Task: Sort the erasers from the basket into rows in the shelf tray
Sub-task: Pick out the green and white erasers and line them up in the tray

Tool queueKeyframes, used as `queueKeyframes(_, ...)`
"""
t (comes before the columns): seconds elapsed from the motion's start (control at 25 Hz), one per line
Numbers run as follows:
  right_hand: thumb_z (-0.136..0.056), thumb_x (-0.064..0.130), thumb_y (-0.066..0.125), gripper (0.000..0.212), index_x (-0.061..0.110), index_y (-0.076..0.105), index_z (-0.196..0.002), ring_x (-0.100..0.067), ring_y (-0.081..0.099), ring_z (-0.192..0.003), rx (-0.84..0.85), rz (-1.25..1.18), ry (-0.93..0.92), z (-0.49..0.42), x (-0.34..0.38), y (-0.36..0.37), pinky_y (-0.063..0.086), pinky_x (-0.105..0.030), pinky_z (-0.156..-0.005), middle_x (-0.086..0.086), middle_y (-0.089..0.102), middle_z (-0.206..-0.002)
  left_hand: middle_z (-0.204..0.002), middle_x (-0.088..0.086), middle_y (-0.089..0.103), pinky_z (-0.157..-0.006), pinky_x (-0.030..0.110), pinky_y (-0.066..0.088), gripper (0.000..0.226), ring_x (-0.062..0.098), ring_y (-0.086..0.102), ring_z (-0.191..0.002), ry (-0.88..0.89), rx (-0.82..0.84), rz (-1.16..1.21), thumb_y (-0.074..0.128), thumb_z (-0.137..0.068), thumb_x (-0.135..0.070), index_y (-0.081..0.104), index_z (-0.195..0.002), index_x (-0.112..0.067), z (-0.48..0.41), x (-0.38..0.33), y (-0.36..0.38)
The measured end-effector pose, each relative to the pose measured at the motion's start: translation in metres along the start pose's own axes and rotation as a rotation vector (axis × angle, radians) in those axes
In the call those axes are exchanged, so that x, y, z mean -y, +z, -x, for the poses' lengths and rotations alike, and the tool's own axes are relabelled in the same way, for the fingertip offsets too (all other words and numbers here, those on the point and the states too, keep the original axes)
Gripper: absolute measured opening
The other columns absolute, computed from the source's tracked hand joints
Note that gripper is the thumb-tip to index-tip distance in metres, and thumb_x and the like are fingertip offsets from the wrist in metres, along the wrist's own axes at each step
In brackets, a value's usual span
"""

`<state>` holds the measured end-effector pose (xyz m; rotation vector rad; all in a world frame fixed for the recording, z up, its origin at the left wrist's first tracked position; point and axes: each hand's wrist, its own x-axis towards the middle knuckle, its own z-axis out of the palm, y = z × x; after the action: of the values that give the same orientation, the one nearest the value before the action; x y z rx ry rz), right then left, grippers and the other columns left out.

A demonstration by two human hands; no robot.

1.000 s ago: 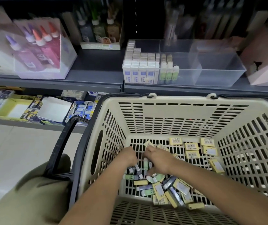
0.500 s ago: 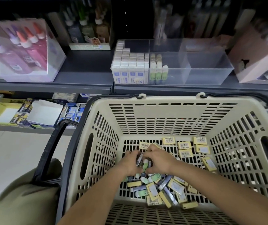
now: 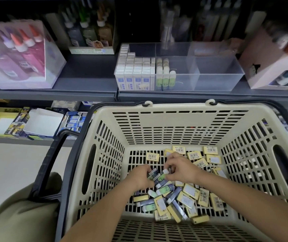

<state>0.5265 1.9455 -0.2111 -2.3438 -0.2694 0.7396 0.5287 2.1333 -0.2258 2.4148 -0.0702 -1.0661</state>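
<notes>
head view: dark grey shelf (image 3: pixel 87 72), clear tray (image 3: pixel 218 74), pale floor (image 3: pixel 14 168) beside basket (image 3: pixel 174 107)

I see both hands low inside basket (image 3: pixel 174 109). Left hand (image 3: pixel 140 177) grips small bunch of green-sleeve erasers (image 3: pixel 154 174); right hand (image 3: pixel 179 169) pinches white end of one. Yellow erasers (image 3: pixel 194 155) lie loose on basket floor. On shelf above, clear shelf tray (image 3: pixel 218 81): white-blue boxes (image 3: pixel 133 72) in rows at left, upright green erasers (image 3: pixel 165 75) just beside.
</notes>
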Motion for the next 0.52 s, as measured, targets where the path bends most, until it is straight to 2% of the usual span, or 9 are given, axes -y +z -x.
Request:
queueKeyframes(0.12,-0.074,0.025,0.076,0.018,0.019,0.066,-0.087,-0.009,0.051,-0.078,-0.058,-0.049,-0.003,-0.001,0.001,-0.021,0.048,-0.025,-0.082,0.002,0.045,-0.105,-0.110,0.004,0.057,-0.079,0.031,0.052,0.033,0.015,0.060,-0.086,-0.049,-0.005,0.444,0.061,-0.088,-0.023,0.050,-0.119,-0.015,0.005,-0.010,-0.020)
queueKeyframes(0.24,-0.072,0.023,0.078,0.014,0.027,0.065,-0.077,-0.009,0.053,-0.075,-0.118,-0.149,-0.057,0.003,0.013,-0.039,0.051,-0.029,-0.079,0.002,0.048,-0.102,-0.114,0.008,0.056,-0.085,0.044,0.055,0.020,0.024,0.065,-0.096,-0.086,0.110,1.003,0.052,-0.093,-0.018,0.054,-0.111,-0.010,0.015,-0.025,-0.037)
queueKeyframes(0.32,-0.072,0.021,0.078,0.017,0.030,0.065,-0.076,-0.007,0.052,-0.072,-0.177,-0.221,-0.079,0.005,0.025,-0.044,0.052,-0.026,-0.075,0.003,0.048,-0.101,-0.108,0.012,0.057,-0.082,0.047,0.055,0.021,0.026,0.066,-0.091,-0.091,0.231,1.168,0.047,-0.093,-0.019,0.057,-0.108,-0.009,0.020,-0.037,-0.038)
queueKeyframes(0.4,-0.071,0.020,0.079,0.020,0.031,0.063,-0.079,-0.005,0.051,-0.070,-0.236,-0.253,-0.082,0.006,0.035,-0.045,0.049,-0.018,-0.071,0.002,0.047,-0.103,-0.093,0.011,0.057,-0.080,0.041,0.056,0.028,0.024,0.066,-0.078,-0.106,0.297,1.290,0.047,-0.095,-0.031,0.057,-0.109,-0.008,0.025,-0.048,-0.034)
queueKeyframes(0.44,-0.071,0.020,0.079,0.025,0.030,0.062,-0.086,-0.005,0.051,-0.071,-0.246,-0.271,-0.074,0.007,0.038,-0.045,0.048,-0.016,-0.070,0.002,0.046,-0.105,-0.088,0.010,0.058,-0.078,0.037,0.055,0.033,0.022,0.065,-0.074,-0.094,0.315,1.333,0.047,-0.095,-0.037,0.057,-0.110,-0.009,0.027,-0.051,-0.032)
queueKeyframes(0.52,-0.068,0.022,0.082,0.052,0.027,0.054,-0.112,-0.004,0.053,-0.077,-0.206,-0.292,-0.037,0.012,0.043,-0.043,0.047,-0.013,-0.070,0.004,0.043,-0.113,-0.084,0.007,0.065,-0.075,0.031,0.053,0.034,0.018,0.063,-0.071,-0.002,0.331,1.357,0.053,-0.092,-0.040,0.060,-0.109,-0.011,0.029,-0.055,-0.031)
